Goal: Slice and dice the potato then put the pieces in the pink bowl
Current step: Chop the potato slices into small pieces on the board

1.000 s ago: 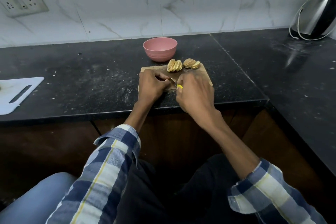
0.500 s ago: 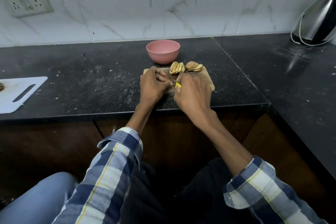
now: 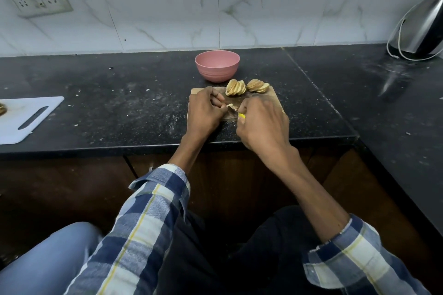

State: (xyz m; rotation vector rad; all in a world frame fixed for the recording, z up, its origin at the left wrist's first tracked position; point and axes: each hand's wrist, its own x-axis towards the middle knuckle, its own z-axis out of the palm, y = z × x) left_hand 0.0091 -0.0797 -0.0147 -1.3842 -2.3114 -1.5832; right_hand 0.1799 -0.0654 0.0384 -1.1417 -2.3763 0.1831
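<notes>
Head view: since the earlier frame, left hand (image 3: 203,112) has uncurled slightly, exposing a pale potato piece (image 3: 229,105) at its fingertips. We read its grip as pinching that piece; right hand (image 3: 262,124) is clamped on the yellow-handled knife (image 3: 236,112). Piece lies just left of the blade. Sliced potato stacks (image 3: 247,86) sit at the cutting board (image 3: 275,100) far edge, pink bowl (image 3: 217,64) just beyond on the counter (image 3: 119,108).

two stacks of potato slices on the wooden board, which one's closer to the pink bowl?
The left stack, just below and right of the pink bowl. The right stack sits farther along the board's far edge.
</notes>
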